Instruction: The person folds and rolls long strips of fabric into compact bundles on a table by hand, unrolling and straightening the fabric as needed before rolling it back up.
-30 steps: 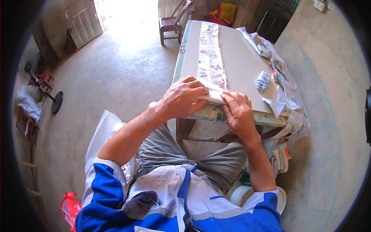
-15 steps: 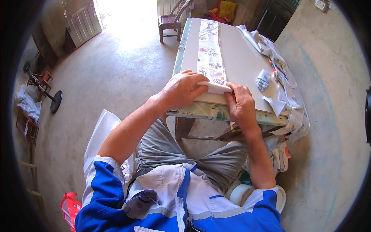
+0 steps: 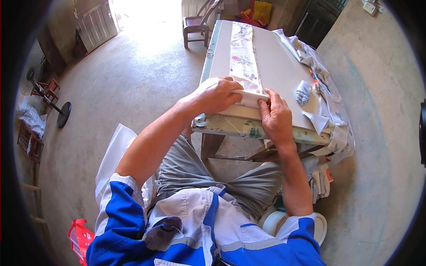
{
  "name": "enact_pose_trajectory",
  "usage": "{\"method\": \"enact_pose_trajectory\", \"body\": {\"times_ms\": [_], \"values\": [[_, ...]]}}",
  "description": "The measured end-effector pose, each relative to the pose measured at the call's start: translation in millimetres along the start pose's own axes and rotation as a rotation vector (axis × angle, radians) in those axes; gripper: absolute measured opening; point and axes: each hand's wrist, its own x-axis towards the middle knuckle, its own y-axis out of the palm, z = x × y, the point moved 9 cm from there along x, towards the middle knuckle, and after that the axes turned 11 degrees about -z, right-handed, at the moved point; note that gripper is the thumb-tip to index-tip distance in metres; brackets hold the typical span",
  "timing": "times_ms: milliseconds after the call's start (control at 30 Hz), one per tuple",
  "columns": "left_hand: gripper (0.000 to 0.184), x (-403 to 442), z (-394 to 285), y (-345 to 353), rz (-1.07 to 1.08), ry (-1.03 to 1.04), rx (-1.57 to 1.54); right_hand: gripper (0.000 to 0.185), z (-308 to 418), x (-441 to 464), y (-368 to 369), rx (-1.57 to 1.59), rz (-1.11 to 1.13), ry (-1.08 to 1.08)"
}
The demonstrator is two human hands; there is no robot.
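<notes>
A long white cloth strip with printed flowers [image 3: 242,48] lies lengthwise on the table [image 3: 277,57]. Its near end is a flat white roll [image 3: 250,98] close to the front edge. My left hand [image 3: 218,95] grips the roll's left end, fingers curled over it and the thumb at its near side. At the right end, my right hand [image 3: 275,113] pinches the roll between thumb and fingers. The roll's ends are partly hidden by my fingers.
A small rolled blue-grey patterned bundle [image 3: 303,92] sits right of the strip. Loose printed cloth [image 3: 326,84] hangs over the table's right edge. A chair [image 3: 195,30] stands beyond the table, a black fan [image 3: 64,114] at the left, and a white bucket [image 3: 274,222] by my right leg.
The roll has moved away from the front edge, both hands moving with it. Less of the strip lies flat before it, and its near end is rolled up further.
</notes>
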Motion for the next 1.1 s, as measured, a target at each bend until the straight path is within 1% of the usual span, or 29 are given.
{"method": "enact_pose_trajectory", "body": {"times_ms": [233,333,433,567,667,700,867,967,1067,1100], "values": [[0.037,2,1,0,-0.007,-0.018,0.015,0.039,-5,-3,4,-0.005,-0.015,0.058],[0.034,5,-1,-9,-0.065,-0.010,-0.013,0.038,-6,-3,3,0.006,-0.025,0.038],[0.030,20,-1,-19,-0.175,0.056,-0.063,0.036,-4,-4,1,0.026,-0.040,0.024],[0.025,21,-20,-1,-0.078,0.186,-0.133,0.033,-3,-3,2,0.030,-0.041,-0.018],[0.026,16,-17,9,-0.068,0.169,-0.085,0.032,0,-2,2,-0.007,-0.038,-0.041],[0.026,14,-14,10,-0.075,0.140,-0.119,0.032,-3,-2,2,-0.023,-0.041,-0.024],[0.027,12,-7,18,-0.085,0.156,-0.052,0.033,-10,-1,8,-0.075,-0.043,0.079],[0.028,13,-13,20,-0.075,0.181,0.035,0.031,-10,4,7,-0.090,-0.009,0.074],[0.030,11,-26,18,-0.074,0.193,0.098,0.029,-13,26,2,0.005,0.061,0.038],[0.031,11,-32,17,-0.070,0.199,0.107,0.022,-10,38,-4,0.011,0.011,-0.025]]}}
